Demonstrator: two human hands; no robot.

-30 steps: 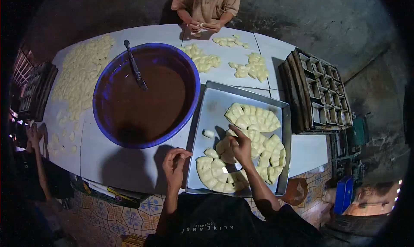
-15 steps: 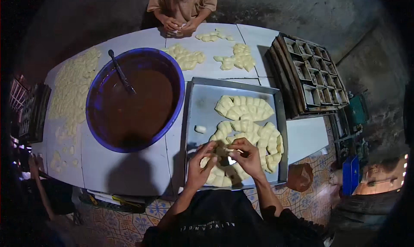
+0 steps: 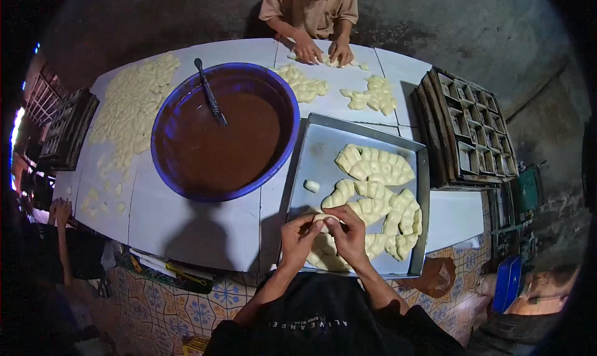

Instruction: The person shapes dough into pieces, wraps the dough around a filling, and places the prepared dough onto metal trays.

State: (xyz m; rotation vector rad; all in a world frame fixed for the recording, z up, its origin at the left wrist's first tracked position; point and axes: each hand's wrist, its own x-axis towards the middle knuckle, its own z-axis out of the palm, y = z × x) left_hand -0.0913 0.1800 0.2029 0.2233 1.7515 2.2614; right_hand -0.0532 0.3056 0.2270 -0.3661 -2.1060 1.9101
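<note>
My left hand (image 3: 298,240) and my right hand (image 3: 347,235) meet over the near part of a metal tray (image 3: 317,151), pinching a pale dough piece (image 3: 324,220) between thumbs and fingers. Beneath and around them lie segmented clusters of soft cream dough (image 3: 398,225); another cluster (image 3: 372,165) lies in the tray's far part. A single small dough lump (image 3: 311,185) sits apart at the tray's left.
A blue tub (image 3: 273,163) of brown liquid holds a dark utensil (image 3: 210,88). Scattered dough (image 3: 134,92) covers the left tabletop. Baking-mould stacks (image 3: 466,129) stand at both sides. Across, a co-worker's hands (image 3: 322,50) handle dough; another person's hands (image 3: 60,213) show far left.
My hands came together over the tray, my left moving in from the tray's edge, and now grip a dough piece. The co-worker opposite has lowered both hands onto dough on the table.
</note>
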